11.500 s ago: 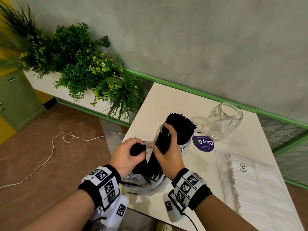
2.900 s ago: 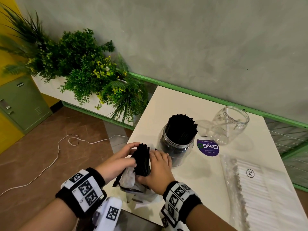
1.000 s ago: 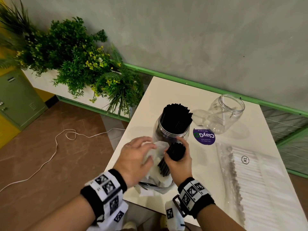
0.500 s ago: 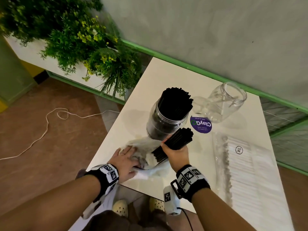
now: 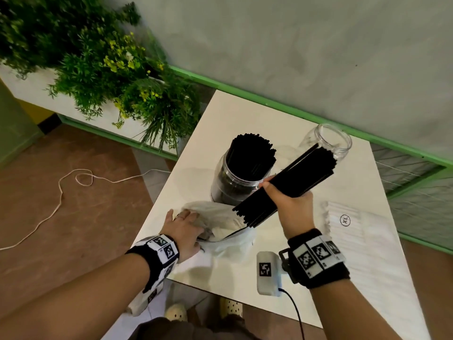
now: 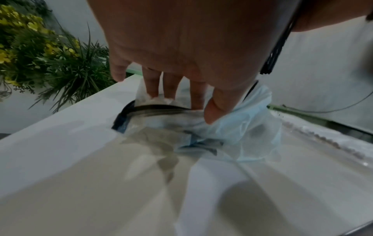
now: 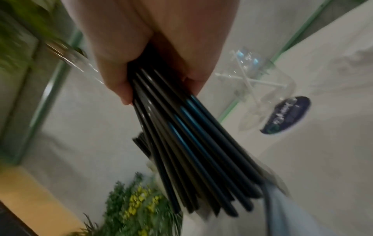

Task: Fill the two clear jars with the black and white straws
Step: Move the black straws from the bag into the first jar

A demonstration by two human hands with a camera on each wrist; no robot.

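Above the near half of the white table point(image 5: 235, 114), the right hand point(image 5: 291, 204) had lifted its bundle of black straws point(image 5: 286, 185) clear of the crumpled plastic bag point(image 5: 220, 217); half a second before, the bundle's lower end was still inside the bag's mouth. Fingers and thumb were curled tight round the bundle near its middle, so the straws ran slantwise through the fist, lower ends pointing down toward the bag, upper ends reaching up in front of the empty clear jar point(image 5: 328, 141). Just left of that fist stood the filled jar point(image 5: 235, 182), already packed with upright black straws. The left hand point(image 5: 183, 229) lay flat on the bag, fingers point(image 6: 153, 83) straight and pressing it against the tabletop, much as it did a moment earlier. Right of the gripping hand lay the packet of white straws point(image 5: 348, 231), unopened as far as could be seen, marked XL. A purple round sticker point(image 7: 286, 115) showed beside the empty jar in the blurred right wrist view
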